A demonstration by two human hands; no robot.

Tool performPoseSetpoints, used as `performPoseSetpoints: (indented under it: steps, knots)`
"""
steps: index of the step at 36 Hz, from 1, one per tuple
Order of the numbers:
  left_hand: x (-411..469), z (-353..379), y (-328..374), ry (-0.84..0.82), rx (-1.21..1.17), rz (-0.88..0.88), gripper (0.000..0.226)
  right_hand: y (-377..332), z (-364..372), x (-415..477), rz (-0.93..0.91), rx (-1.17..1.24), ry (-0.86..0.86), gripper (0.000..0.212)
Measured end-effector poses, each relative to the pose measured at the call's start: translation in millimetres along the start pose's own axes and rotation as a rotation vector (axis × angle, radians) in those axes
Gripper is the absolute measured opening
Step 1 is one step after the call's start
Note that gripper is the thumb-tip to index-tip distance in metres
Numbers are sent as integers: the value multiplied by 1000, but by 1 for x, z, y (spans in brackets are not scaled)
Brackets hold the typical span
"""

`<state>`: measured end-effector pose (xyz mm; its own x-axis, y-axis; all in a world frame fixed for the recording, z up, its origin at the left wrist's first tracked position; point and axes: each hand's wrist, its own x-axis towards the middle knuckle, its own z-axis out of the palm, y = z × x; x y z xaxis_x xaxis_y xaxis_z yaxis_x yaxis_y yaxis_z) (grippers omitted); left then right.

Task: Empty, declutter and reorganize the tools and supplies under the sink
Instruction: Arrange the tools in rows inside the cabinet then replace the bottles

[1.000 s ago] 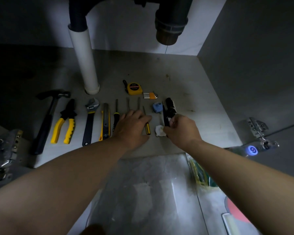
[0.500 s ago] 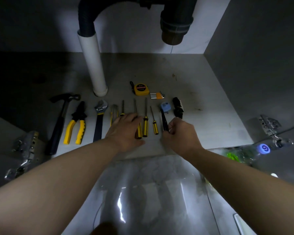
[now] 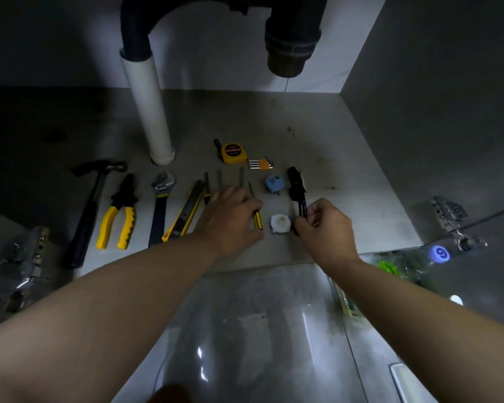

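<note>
Tools lie in a row on the cabinet floor [image 3: 346, 175]: a hammer [image 3: 90, 205], yellow pliers [image 3: 120, 216], an adjustable wrench [image 3: 160, 205], a yellow utility knife [image 3: 186, 213] and several yellow-handled screwdrivers [image 3: 257, 219]. My left hand [image 3: 230, 216] rests flat over the screwdriver handles. My right hand [image 3: 325, 225] pinches the near end of a thin black tool [image 3: 302, 206]. A white tape roll [image 3: 280, 223] sits between my hands. Behind lie a blue cap [image 3: 273, 184], a black tool [image 3: 295, 181], a yellow tape measure [image 3: 233, 152] and a hex key set [image 3: 261, 164].
A white drain pipe [image 3: 146, 106] rises at back left and a dark trap [image 3: 288, 45] hangs overhead. Door hinges stand at left [image 3: 26, 257] and right [image 3: 451, 216]. A clear plastic bag [image 3: 259, 330] lies on the floor in front of the cabinet.
My right hand has shifted a little to the right with the thin black tool, and the white tape roll shows between my hands again. My left hand stays over the screwdrivers.
</note>
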<state>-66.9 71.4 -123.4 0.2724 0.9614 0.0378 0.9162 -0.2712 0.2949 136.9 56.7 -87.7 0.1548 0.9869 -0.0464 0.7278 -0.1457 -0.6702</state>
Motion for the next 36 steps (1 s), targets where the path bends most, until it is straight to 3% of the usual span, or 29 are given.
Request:
performPoseSetpoints:
  steps: [13,19,24,28,31,36]
  knots:
    - [25,19,54,50,-63,19,26,4,-6,9,-69,4,-12,20]
    - [28,16,48,60,-78,6,34,7,-1,19,-64,-10,-45,20]
    - [12,-11,-11,169,119,-222,24,-1,17,17,-94,-5,-109,11]
    - [-17,-26,-47,40,124,-425,46,-13,34,12,-129,-32,-144,8]
    - [-33,-27,-58,-73,14,-430,61,-19,45,8,-157,-35,-152,8]
    - [-38,-29,-60,-83,-19,-461,68,-23,55,-2,-150,-14,-168,6]
